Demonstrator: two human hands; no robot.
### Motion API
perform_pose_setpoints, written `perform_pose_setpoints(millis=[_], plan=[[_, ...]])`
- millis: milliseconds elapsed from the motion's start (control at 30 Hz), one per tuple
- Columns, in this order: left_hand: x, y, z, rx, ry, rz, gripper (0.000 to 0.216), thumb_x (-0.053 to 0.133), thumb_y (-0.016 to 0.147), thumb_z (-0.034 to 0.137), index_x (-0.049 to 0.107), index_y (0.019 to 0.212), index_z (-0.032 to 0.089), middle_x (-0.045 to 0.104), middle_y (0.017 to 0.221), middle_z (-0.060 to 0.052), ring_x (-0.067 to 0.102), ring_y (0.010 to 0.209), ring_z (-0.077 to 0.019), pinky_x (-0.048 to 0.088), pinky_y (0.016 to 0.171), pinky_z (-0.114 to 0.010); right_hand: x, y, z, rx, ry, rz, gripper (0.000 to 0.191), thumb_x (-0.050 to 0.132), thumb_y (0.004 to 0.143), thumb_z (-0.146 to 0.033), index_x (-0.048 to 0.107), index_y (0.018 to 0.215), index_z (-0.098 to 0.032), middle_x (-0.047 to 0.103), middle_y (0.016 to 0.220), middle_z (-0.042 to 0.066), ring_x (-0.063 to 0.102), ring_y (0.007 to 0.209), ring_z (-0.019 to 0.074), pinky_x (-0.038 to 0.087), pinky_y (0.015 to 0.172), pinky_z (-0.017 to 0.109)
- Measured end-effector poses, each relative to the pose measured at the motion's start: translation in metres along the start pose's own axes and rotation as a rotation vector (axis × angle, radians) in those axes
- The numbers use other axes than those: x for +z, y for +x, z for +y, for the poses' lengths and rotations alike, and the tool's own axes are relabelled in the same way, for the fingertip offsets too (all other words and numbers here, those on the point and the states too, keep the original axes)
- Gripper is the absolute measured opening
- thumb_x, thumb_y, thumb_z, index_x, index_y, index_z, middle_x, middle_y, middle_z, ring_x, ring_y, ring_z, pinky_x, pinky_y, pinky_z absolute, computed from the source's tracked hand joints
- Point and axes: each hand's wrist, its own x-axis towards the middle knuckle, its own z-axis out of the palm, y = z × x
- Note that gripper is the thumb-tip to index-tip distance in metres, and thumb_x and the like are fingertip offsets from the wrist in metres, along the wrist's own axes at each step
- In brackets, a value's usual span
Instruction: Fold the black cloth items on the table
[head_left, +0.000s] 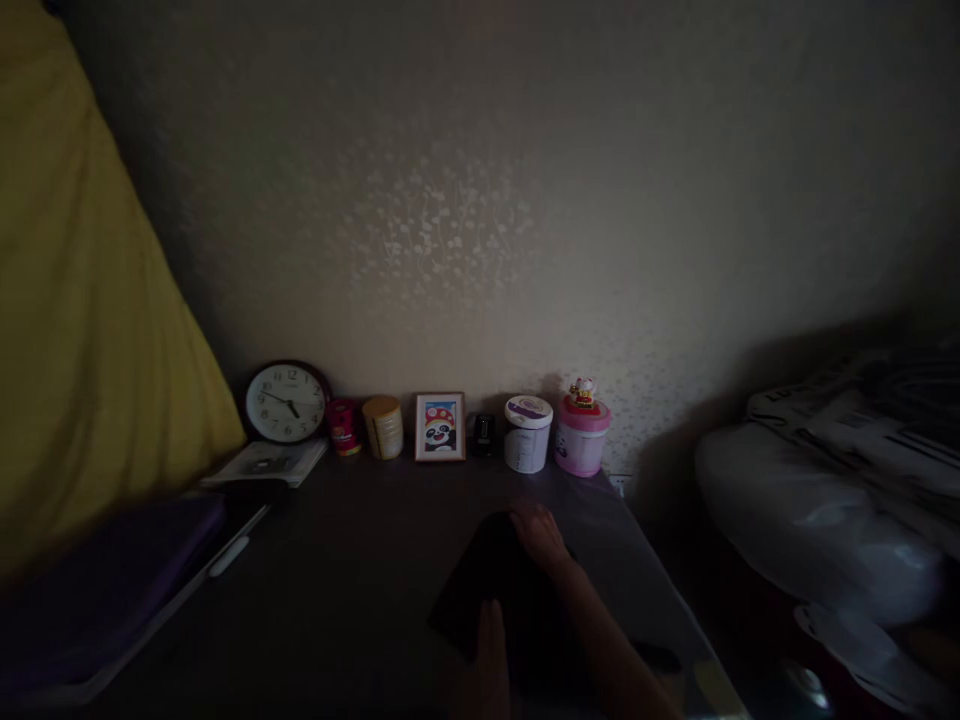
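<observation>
In the dim light a black, flat thing [480,570], perhaps folded cloth, lies on the dark table top [360,570]. Its kind and its near part are hard to make out. My right hand [538,532] rests on its far right edge, fingers laid over it and pointing left. At its near left side my left hand [491,640] stands edge-on, fingers stretched out and touching or just above the black surface. A small dark object [656,656] lies to the right of my right forearm.
Along the wall stand a clock [286,402], a red tub [344,428], a yellow canister [383,428], a framed panda picture [440,428], a white canister [528,435] and a pink canister [581,445] bearing a figurine [582,392]. A purple item [127,570] lies left; bagged bundles [810,520] right.
</observation>
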Motion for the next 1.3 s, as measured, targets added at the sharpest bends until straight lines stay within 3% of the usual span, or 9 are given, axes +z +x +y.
perform_pose_setpoints(millis=[133, 233, 333, 433, 500, 667, 767, 1000, 1300], plan=[[0.001, 0.000, -0.001, 0.005, -0.064, 0.040, 0.071, 0.029, 0.068, 0.002, 0.014, 0.136, 0.016, 0.010, 0.146, -0.006, 0.045, 0.117, -0.0237, 0.036, 0.094, -0.032, -0.015, -0.023, -0.027, -0.007, 0.114, 0.143, 0.026, 0.038, 0.089, -0.027, 0.060, 0.101, -0.019, 0.064, 0.104, 0.008, 0.055, 0.103, 0.0192, 0.038, 0.092, 0.035], [0.002, -0.002, 0.000, 0.031, -0.049, 0.032, 0.075, 0.033, 0.067, 0.002, 0.007, 0.136, 0.011, 0.007, 0.146, -0.008, 0.049, 0.114, -0.0215, 0.039, 0.091, -0.027, -0.018, -0.047, -0.045, -0.134, 0.226, 0.025, 0.025, 0.039, 0.089, -0.026, 0.064, 0.087, -0.022, 0.067, 0.091, 0.003, 0.056, 0.100, 0.0160, 0.038, 0.092, 0.032], [0.003, -0.004, -0.001, 0.068, -0.022, 0.040, 0.082, 0.039, 0.064, 0.002, 0.002, 0.137, 0.011, 0.002, 0.146, -0.008, 0.043, 0.119, -0.0190, 0.036, 0.091, -0.022, -0.010, -0.053, -0.042, -0.145, 0.217, 0.024, 0.027, 0.038, 0.088, -0.022, 0.065, 0.089, -0.022, 0.066, 0.099, 0.003, 0.053, 0.107, 0.0173, 0.034, 0.097, 0.037], [0.003, -0.006, -0.005, 0.095, -0.011, 0.060, 0.086, 0.041, 0.062, 0.000, 0.000, 0.137, 0.012, 0.003, 0.147, -0.007, 0.033, 0.126, -0.0180, 0.028, 0.099, -0.021, -0.002, -0.045, -0.015, 0.082, 0.181, 0.191, 0.030, 0.037, 0.085, -0.022, 0.061, 0.103, -0.017, 0.061, 0.111, 0.010, 0.052, 0.108, 0.0211, 0.037, 0.094, 0.040], [0.004, -0.006, -0.008, 0.104, -0.023, 0.059, 0.086, 0.040, 0.063, 0.000, 0.000, 0.138, 0.011, 0.005, 0.147, -0.008, 0.030, 0.128, -0.0177, 0.024, 0.102, -0.022, -0.004, -0.046, 0.008, 0.273, 0.205, 0.229, 0.033, 0.037, 0.083, -0.023, 0.060, 0.103, -0.014, 0.063, 0.106, 0.012, 0.056, 0.101, 0.0212, 0.041, 0.089, 0.036], [0.003, -0.005, -0.011, 0.141, -0.146, 0.086, 0.077, 0.041, 0.069, 0.008, 0.006, 0.137, 0.004, 0.009, 0.146, -0.012, 0.021, 0.132, -0.0168, 0.020, 0.106, -0.024, -0.029, -0.081, 0.053, 0.691, 0.260, 0.124, 0.035, 0.037, 0.080, -0.031, 0.062, 0.098, -0.015, 0.066, 0.095, 0.010, 0.061, 0.088, 0.0196, 0.044, 0.074, 0.026], [-0.002, -0.004, -0.012, 0.129, -0.278, 0.126, 0.076, 0.043, 0.070, 0.014, 0.011, 0.138, 0.008, 0.016, 0.146, -0.010, 0.018, 0.132, -0.0158, 0.017, 0.108, -0.026, -0.040, -0.104, 0.062, 0.796, 0.240, 0.076, 0.034, 0.038, 0.077, -0.032, 0.064, 0.090, -0.015, 0.067, 0.087, 0.008, 0.061, 0.081, 0.0194, 0.043, 0.067, 0.025], [-0.020, -0.006, -0.011, 0.072, -0.380, 0.092, 0.073, 0.045, 0.071, 0.021, 0.016, 0.137, 0.011, 0.024, 0.144, -0.009, 0.024, 0.131, -0.0161, 0.019, 0.107, -0.026, -0.037, -0.109, 0.055, 0.751, 0.295, -0.003, 0.039, 0.035, 0.078, -0.036, 0.066, 0.071, -0.015, 0.066, 0.065, 0.005, 0.058, 0.064, 0.0158, 0.038, 0.055, 0.022], [-0.010, -0.007, -0.008, 0.107, -0.292, 0.134, 0.072, 0.042, 0.072, 0.013, 0.013, 0.137, 0.009, 0.018, 0.146, -0.009, 0.019, 0.132, -0.0137, 0.018, 0.107, -0.024, -0.037, -0.094, 0.022, 0.699, 0.370, 0.083, 0.046, 0.035, 0.079, -0.051, 0.066, 0.074, -0.016, 0.068, 0.071, 0.007, 0.062, 0.070, 0.0209, 0.040, 0.057, 0.025]])
